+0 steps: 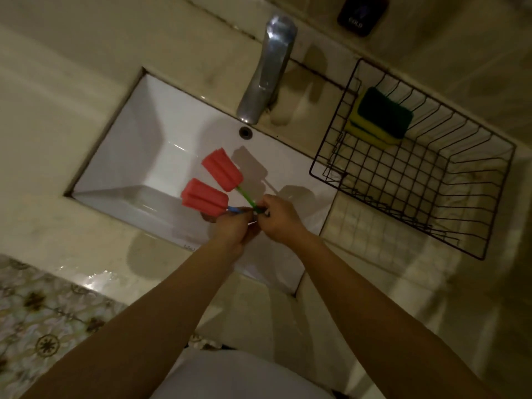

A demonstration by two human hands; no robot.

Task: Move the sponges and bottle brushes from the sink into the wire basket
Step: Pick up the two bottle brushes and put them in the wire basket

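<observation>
Two bottle brushes with red foam heads are held above the white sink [138, 145]. My left hand [234, 228] grips the blue-handled brush [205, 197]. My right hand [277, 218] grips the green-handled brush [222, 169], whose head points up and left. The two hands touch at the handle ends. On the counter to the right stands the black wire basket [322, 165]. Two yellow and green sponges [380, 118] lie stacked in its far left corner.
A metal tap [267, 73] rises behind the sink, above the overflow hole [245, 132]. A dark object [361, 14] sits at the wall, top right. Wet patches mark the counter. Patterned floor tiles [43, 318] show at the lower left.
</observation>
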